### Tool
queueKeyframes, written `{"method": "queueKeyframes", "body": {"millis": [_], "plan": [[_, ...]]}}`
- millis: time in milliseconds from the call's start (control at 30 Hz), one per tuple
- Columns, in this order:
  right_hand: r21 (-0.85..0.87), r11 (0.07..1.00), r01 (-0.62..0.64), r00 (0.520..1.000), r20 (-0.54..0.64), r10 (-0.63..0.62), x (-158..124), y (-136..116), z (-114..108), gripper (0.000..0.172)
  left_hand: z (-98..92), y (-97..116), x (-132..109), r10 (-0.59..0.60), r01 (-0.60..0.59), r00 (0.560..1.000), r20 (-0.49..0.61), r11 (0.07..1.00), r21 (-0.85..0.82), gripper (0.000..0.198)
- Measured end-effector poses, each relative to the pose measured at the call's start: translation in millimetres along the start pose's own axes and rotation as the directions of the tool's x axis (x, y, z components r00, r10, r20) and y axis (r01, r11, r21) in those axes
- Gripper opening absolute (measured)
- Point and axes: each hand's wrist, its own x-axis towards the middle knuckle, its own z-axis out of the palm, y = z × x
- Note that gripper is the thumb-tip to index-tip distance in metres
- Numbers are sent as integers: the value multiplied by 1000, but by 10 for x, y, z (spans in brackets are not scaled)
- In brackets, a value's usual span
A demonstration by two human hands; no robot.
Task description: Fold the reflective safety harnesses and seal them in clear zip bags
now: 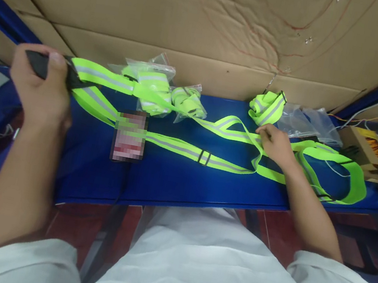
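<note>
A yellow-green reflective strap harness point(187, 148) with grey stripes and black buckles stretches across the blue shelf. My left hand point(44, 82), raised at the left, is closed around the black piece where its straps meet. At the right, my right hand point(274, 144) pinches a strap near the middle of the harness. Beyond that hand, the harness ends in a wide loop point(357, 183) lying on the shelf. Behind the straps sit a bagged reflective harness point(154, 86), a smaller bagged bundle point(188, 101) and a rolled bundle point(266, 107).
The blue shelf point(184, 184) has cardboard point(160, 14) behind it with red wires. Clear plastic bags point(309, 123) lie at the back right, beside an open cardboard box point(370, 149) and cables. A blurred-out card point(127, 147) lies beneath the straps.
</note>
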Motion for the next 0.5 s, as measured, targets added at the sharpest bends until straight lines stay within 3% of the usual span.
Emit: {"method": "queueKeyframes", "body": {"millis": [100,267,500], "plan": [[87,996,7,1000,30,-10,16,20,-16,34,37,99,-52,-16,4,998,-53,976,-218,24],[146,986,80,997,-18,-79,21,-7,-46,32,137,401,-149,-112,128,992,63,848,-515,9],[216,966,140,982,-154,-108,-89,-138,-290,61,119,697,-210,-308,437,899,312,687,-581,47]]}}
